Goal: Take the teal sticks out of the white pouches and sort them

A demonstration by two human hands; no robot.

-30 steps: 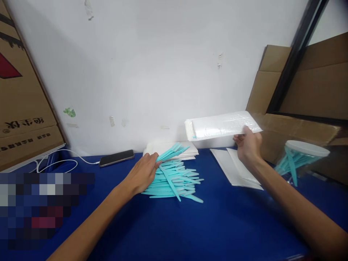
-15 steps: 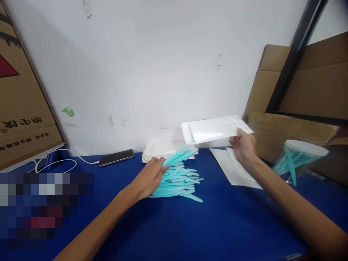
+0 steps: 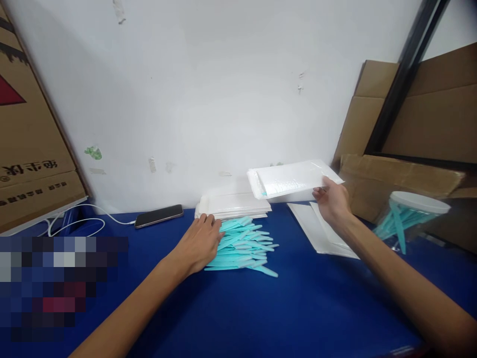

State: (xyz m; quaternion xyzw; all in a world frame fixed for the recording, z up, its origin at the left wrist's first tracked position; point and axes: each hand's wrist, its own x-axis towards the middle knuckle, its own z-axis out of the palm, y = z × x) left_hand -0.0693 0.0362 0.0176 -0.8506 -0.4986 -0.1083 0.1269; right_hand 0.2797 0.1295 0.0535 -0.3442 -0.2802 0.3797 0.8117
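My left hand [image 3: 201,243] is curled over the left ends of a pile of slim turquoise sticks [image 3: 246,246] with paler tips. Its thumb and fingertips are largely hidden among them. Above the table at the right, my right hand [image 3: 333,199] pinches a white padded envelope [image 3: 294,176] by its right end. A bit of turquoise shows near the envelope's left end. Just behind the pile, against the wall, lies a stack of white envelopes [image 3: 234,204]. More flat white envelopes [image 3: 316,233] rest on the table below my right hand.
A clear tub [image 3: 406,221] with a white rim, holding more turquoise sticks, stands at the right beside cardboard [image 3: 402,179]. A phone [image 3: 159,216] on a white cable lies back left, near a large carton [image 3: 37,134]. The table [image 3: 261,318] is blue.
The raised bunch of turquoise sticks is down on the pile, and my left hand has turned knuckles-up over it. My right hand and the envelope have barely moved.
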